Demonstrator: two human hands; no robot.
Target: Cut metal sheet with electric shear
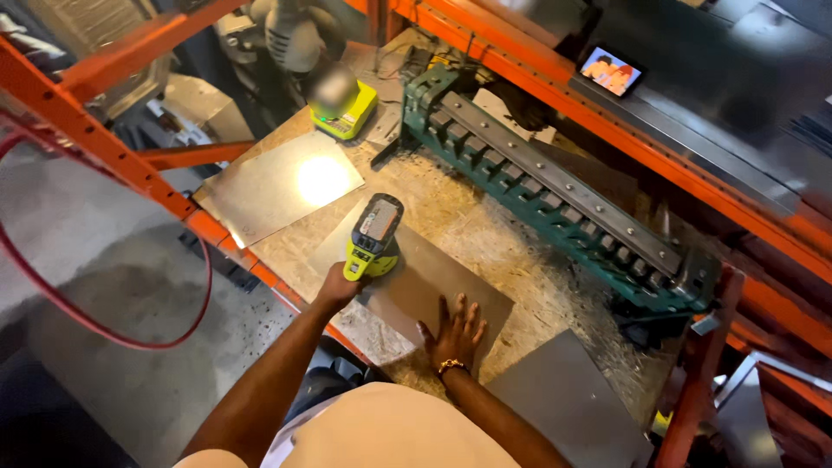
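Your left hand point(340, 284) is wrapped closed around the handle of the yellow-green cordless drill point(374, 236), which stands nose-down on the metal sheet point(425, 286) lying flat on the chipboard bench point(485, 230). Keep the tool square to the sheet and press straight down, so the bit does not skate across the smooth metal. Your right hand point(452, 333) lies flat on the near part of the same sheet, fingers spread open and gripping nothing; hold that palm firm and well apart from the drill nose, since a thin sheet can spin if the bit grabs. The sheet's near corner sits close to the bench's orange front rail point(260, 260), so there is little room toward you. The green bending brake point(555, 199) bounds the far side.
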